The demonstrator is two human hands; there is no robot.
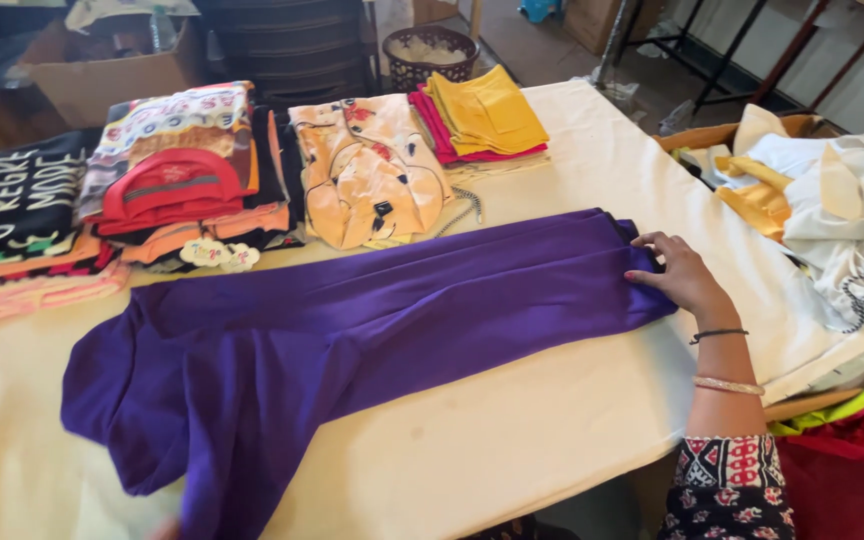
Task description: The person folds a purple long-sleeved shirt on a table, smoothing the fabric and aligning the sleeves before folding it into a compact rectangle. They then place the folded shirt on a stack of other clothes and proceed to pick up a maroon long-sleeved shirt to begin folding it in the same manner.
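My right hand [680,272] lies flat, grasping nothing, on the purple garment's [352,320] right end; garment extends leftward across the table [512,430].

One purple garment [352,320] is lying spread across the one table [512,430]. Behind the garment, five stacks of folded clothes are sitting in a row: one black [17,200], one red and multicoloured [177,170], one peach [372,170], one pink [442,135] and one yellow [487,110]. One hand [677,275] is resting on the garment's right end, and two bracelets [720,360] are circling its wrist. Far behind the garment, one wicker basket [427,50] and one cardboard box [102,75] are standing. Right of the garment, one loose heap of white and yellow cloth [832,210] is lying.
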